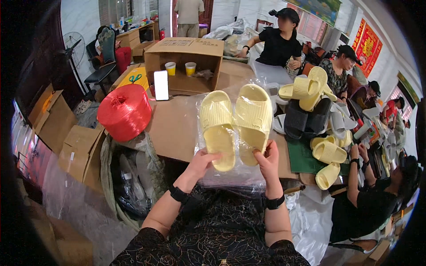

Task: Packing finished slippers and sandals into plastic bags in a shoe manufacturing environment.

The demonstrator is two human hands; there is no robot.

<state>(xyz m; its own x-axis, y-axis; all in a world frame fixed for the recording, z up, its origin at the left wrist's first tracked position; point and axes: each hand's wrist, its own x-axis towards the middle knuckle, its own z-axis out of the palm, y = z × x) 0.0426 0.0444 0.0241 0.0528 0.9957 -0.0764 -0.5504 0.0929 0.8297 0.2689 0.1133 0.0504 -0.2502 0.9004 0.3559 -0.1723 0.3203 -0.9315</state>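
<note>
While both hands grip it from below, the pair of pale yellow slippers (235, 126) sits inside a clear plastic bag (230, 175), held up in front of the chest, over the near edge of the brown table (173, 128). Left hand (199, 164) is closed on the bag's lower end under the left slipper, fingers curled over its heel; right hand (268, 162) does the same under the right slipper, thumb up against the sole. Slippers lie side by side, soles toward the camera, toes up & away.

Progress, as I judge it: pair is already in the bag, so the loading looks done; bag's lower part hangs loose & crumpled by the wrists, can't tell if the mouth is folded or sealed. So closing it off & putting it down seems left.

Further out: a heap of loose yellow slippers (328, 153) w/ some black ones (306, 119) on the table's right, not bagged, so plenty of pairs look still to do. A big red spool of twine (125, 111) sits at the left, behind it an open cardboard box (186, 62) w/ two paper cups (180, 68) inside & a phone (160, 85) leaning on it. Other people sit along the right side & far end, also at the slippers.
</note>
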